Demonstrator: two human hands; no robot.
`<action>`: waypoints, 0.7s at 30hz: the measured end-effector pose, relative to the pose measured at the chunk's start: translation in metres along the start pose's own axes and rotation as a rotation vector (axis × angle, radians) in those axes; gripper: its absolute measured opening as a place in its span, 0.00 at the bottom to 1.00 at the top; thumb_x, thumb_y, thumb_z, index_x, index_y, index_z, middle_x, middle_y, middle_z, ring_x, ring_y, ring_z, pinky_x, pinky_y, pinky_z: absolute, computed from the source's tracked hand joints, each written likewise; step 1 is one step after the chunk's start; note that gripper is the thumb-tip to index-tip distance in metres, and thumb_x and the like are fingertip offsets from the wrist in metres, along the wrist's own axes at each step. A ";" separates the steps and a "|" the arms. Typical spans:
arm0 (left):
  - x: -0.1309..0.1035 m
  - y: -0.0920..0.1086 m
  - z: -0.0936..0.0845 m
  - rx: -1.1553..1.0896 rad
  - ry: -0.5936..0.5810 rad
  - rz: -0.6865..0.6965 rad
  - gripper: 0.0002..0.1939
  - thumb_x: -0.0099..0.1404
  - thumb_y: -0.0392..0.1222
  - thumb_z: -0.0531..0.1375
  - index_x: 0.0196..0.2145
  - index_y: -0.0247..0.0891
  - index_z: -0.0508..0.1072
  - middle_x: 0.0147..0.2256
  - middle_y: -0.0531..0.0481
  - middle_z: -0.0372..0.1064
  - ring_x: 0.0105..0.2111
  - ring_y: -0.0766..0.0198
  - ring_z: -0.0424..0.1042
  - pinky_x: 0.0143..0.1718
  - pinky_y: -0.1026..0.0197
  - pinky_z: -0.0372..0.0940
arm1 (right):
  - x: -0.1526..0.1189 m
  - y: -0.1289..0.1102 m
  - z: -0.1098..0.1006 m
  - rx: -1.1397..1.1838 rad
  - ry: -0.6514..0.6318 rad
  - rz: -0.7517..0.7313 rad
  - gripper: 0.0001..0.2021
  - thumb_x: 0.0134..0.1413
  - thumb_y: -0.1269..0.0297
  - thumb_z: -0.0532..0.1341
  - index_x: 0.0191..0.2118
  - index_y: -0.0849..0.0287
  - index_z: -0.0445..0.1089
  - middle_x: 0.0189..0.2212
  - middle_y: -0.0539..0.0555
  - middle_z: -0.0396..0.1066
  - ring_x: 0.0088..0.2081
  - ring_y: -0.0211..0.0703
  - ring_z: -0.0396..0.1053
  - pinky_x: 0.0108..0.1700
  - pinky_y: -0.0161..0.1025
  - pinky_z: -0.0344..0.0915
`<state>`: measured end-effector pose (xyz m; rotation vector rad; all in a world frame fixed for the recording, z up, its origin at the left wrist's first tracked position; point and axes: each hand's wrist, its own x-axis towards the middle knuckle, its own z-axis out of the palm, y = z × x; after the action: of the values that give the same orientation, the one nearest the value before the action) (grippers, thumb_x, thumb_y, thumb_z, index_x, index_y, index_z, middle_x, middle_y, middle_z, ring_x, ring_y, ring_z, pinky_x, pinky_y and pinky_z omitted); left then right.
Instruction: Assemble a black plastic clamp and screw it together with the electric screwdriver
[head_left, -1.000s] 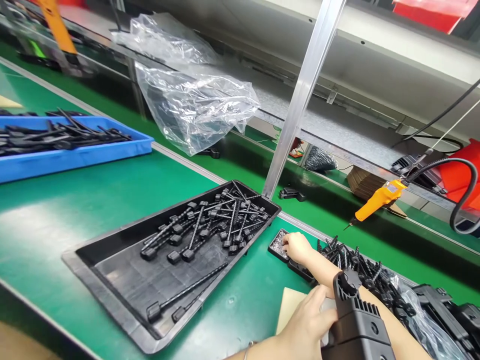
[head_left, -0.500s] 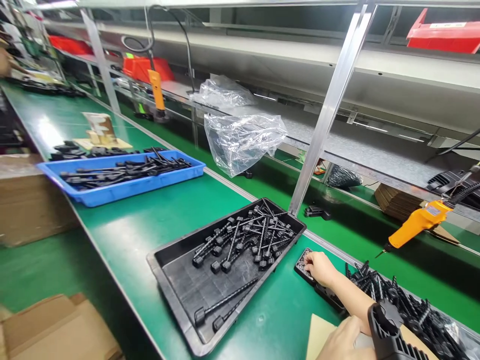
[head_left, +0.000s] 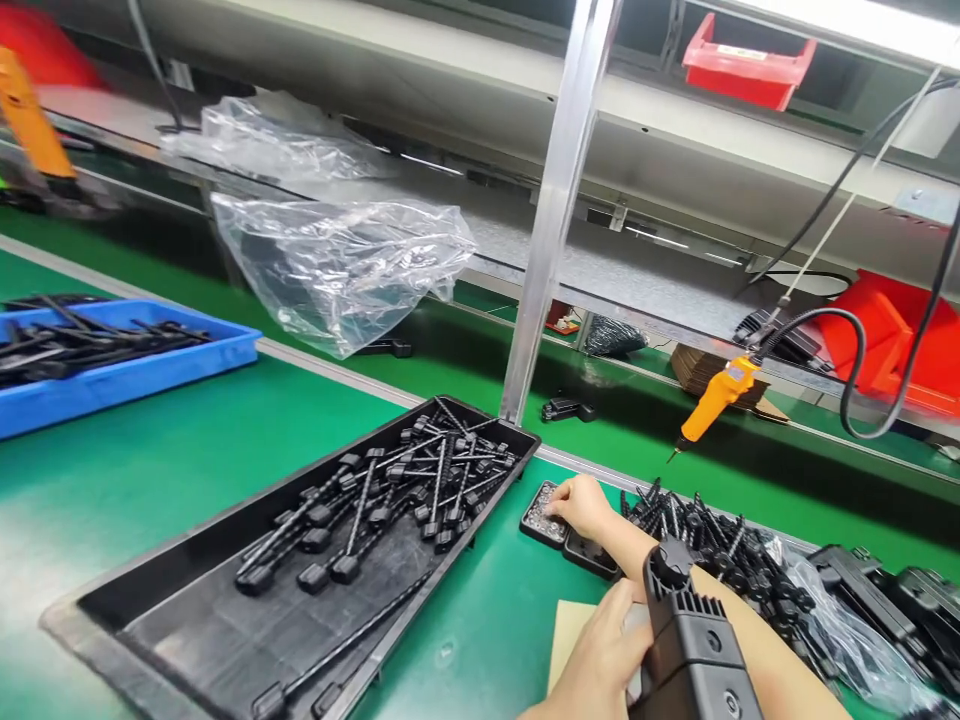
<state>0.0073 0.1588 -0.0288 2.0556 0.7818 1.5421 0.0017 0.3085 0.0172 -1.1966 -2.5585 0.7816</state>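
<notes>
At the bottom, my left hand (head_left: 600,650) is closed round a black plastic bracket with a knob (head_left: 697,640), which stands upright and partly hides my right forearm. Farther off, my right hand (head_left: 581,505) dips its fingertips, drawn together, into a small black tray of small metal parts, probably screws (head_left: 541,515). Anything between those fingertips is too small to make out. Beside that tray sits a second small dark tray (head_left: 589,552), partly covered by my right arm. Under my left hand lies a cream-coloured sheet (head_left: 566,635).
A large black tray (head_left: 187,590) holds black threaded rods with knob heads. Left of it stands a blue tray (head_left: 150,365) of black parts. More black rods (head_left: 720,545) lie along the right. An orange electric screwdriver (head_left: 720,400) hangs above. A metal post (head_left: 555,210) rises behind.
The view has swung right, so trays and bags appear farther left and more black parts show at right. My right hand stays at the small tray; my left keeps hold of the bracket.
</notes>
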 end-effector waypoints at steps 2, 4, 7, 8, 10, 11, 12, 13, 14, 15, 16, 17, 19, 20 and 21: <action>0.003 0.010 -0.003 -0.029 -0.010 -0.005 0.32 0.51 0.53 0.70 0.52 0.41 0.71 0.47 0.39 0.65 0.48 0.45 0.69 0.46 0.48 0.70 | -0.009 -0.004 -0.020 0.083 0.063 -0.002 0.14 0.64 0.59 0.64 0.31 0.63 0.72 0.29 0.49 0.73 0.32 0.41 0.72 0.38 0.40 0.71; 0.006 0.024 -0.007 -0.053 -0.014 -0.025 0.34 0.49 0.46 0.70 0.54 0.43 0.68 0.49 0.40 0.64 0.50 0.46 0.68 0.49 0.46 0.69 | -0.028 -0.007 -0.050 0.173 0.128 -0.005 0.13 0.61 0.63 0.64 0.28 0.64 0.72 0.25 0.48 0.72 0.30 0.41 0.72 0.36 0.38 0.70; 0.012 0.047 -0.014 -0.056 -0.017 -0.075 0.36 0.49 0.38 0.68 0.56 0.46 0.66 0.51 0.43 0.61 0.52 0.48 0.65 0.53 0.46 0.67 | -0.080 -0.013 -0.103 0.305 0.211 -0.029 0.08 0.56 0.67 0.64 0.28 0.63 0.74 0.22 0.49 0.72 0.29 0.41 0.72 0.35 0.36 0.68; 0.014 0.053 -0.015 -0.051 -0.022 -0.085 0.35 0.50 0.36 0.67 0.56 0.47 0.66 0.51 0.44 0.61 0.52 0.49 0.65 0.53 0.47 0.67 | -0.102 -0.017 -0.118 0.337 0.227 -0.047 0.07 0.54 0.66 0.65 0.29 0.63 0.75 0.23 0.49 0.73 0.29 0.42 0.72 0.34 0.36 0.68; 0.016 0.059 -0.017 -0.038 -0.030 -0.079 0.33 0.51 0.36 0.66 0.55 0.47 0.65 0.52 0.44 0.61 0.51 0.50 0.64 0.53 0.46 0.67 | -0.149 -0.024 -0.143 0.371 0.250 -0.080 0.08 0.52 0.62 0.66 0.28 0.61 0.76 0.23 0.50 0.73 0.28 0.41 0.71 0.32 0.35 0.68; 0.016 0.060 -0.018 -0.032 -0.035 -0.077 0.32 0.52 0.36 0.66 0.55 0.47 0.65 0.52 0.44 0.61 0.51 0.50 0.64 0.53 0.46 0.66 | -0.170 -0.028 -0.151 0.363 0.258 -0.131 0.07 0.53 0.63 0.66 0.28 0.60 0.76 0.23 0.49 0.73 0.27 0.40 0.71 0.31 0.34 0.67; 0.016 0.060 -0.017 -0.025 -0.039 -0.079 0.31 0.53 0.37 0.66 0.54 0.46 0.65 0.51 0.45 0.61 0.51 0.50 0.64 0.53 0.45 0.65 | -0.190 -0.032 -0.155 0.309 0.273 -0.229 0.06 0.55 0.65 0.66 0.28 0.59 0.76 0.25 0.49 0.74 0.28 0.39 0.71 0.32 0.34 0.67; 0.016 0.060 -0.017 -0.020 -0.043 -0.083 0.30 0.53 0.36 0.66 0.53 0.45 0.65 0.50 0.45 0.62 0.50 0.50 0.63 0.53 0.46 0.65 | -0.206 -0.035 -0.156 0.253 0.275 -0.321 0.05 0.57 0.68 0.66 0.30 0.58 0.76 0.27 0.50 0.74 0.29 0.38 0.71 0.33 0.33 0.67; 0.016 0.059 -0.017 -0.018 -0.043 -0.088 0.29 0.52 0.36 0.66 0.53 0.45 0.66 0.49 0.45 0.63 0.50 0.50 0.64 0.52 0.46 0.65 | -0.219 -0.037 -0.155 0.187 0.271 -0.409 0.05 0.60 0.71 0.64 0.32 0.58 0.76 0.29 0.50 0.74 0.31 0.37 0.71 0.34 0.33 0.67; 0.016 0.059 -0.016 -0.017 -0.042 -0.092 0.29 0.52 0.35 0.66 0.51 0.45 0.66 0.48 0.46 0.63 0.49 0.51 0.64 0.51 0.47 0.66 | -0.229 -0.038 -0.152 0.124 0.262 -0.478 0.06 0.61 0.73 0.63 0.34 0.58 0.76 0.31 0.51 0.74 0.33 0.37 0.70 0.36 0.33 0.67; 0.015 0.059 -0.016 -0.017 -0.039 -0.095 0.28 0.51 0.34 0.65 0.50 0.44 0.67 0.47 0.47 0.63 0.48 0.51 0.64 0.50 0.49 0.67 | -0.236 -0.039 -0.149 0.074 0.251 -0.516 0.07 0.63 0.74 0.62 0.37 0.58 0.75 0.33 0.52 0.73 0.34 0.38 0.70 0.37 0.34 0.67; 0.015 0.058 -0.016 -0.015 -0.037 -0.101 0.28 0.50 0.33 0.64 0.49 0.44 0.68 0.47 0.47 0.63 0.48 0.52 0.64 0.49 0.49 0.67 | -0.240 -0.039 -0.145 0.039 0.244 -0.534 0.07 0.64 0.75 0.60 0.39 0.58 0.75 0.34 0.53 0.72 0.35 0.38 0.70 0.37 0.35 0.67; 0.015 0.057 -0.016 -0.006 -0.035 -0.111 0.28 0.50 0.31 0.64 0.49 0.44 0.68 0.47 0.46 0.63 0.48 0.52 0.64 0.49 0.50 0.67 | -0.243 -0.038 -0.140 -0.015 0.253 -0.547 0.08 0.64 0.75 0.59 0.40 0.57 0.74 0.35 0.53 0.71 0.36 0.39 0.69 0.37 0.36 0.67; 0.014 0.057 -0.016 0.003 -0.034 -0.111 0.28 0.50 0.31 0.63 0.50 0.43 0.68 0.48 0.46 0.62 0.49 0.51 0.63 0.49 0.49 0.66 | -0.244 -0.038 -0.138 -0.032 0.262 -0.552 0.08 0.65 0.75 0.59 0.40 0.57 0.74 0.35 0.53 0.71 0.36 0.40 0.69 0.37 0.36 0.67; 0.014 0.056 -0.016 0.012 -0.037 -0.111 0.29 0.50 0.31 0.63 0.50 0.44 0.67 0.48 0.46 0.62 0.49 0.51 0.63 0.50 0.49 0.66 | -0.244 -0.038 -0.138 -0.046 0.267 -0.554 0.08 0.64 0.76 0.59 0.41 0.57 0.74 0.35 0.53 0.71 0.36 0.40 0.68 0.37 0.36 0.66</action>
<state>0.0048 0.1270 0.0221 2.0083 0.8779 1.4388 0.1903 0.1544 0.1609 -0.5031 -2.4971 0.4050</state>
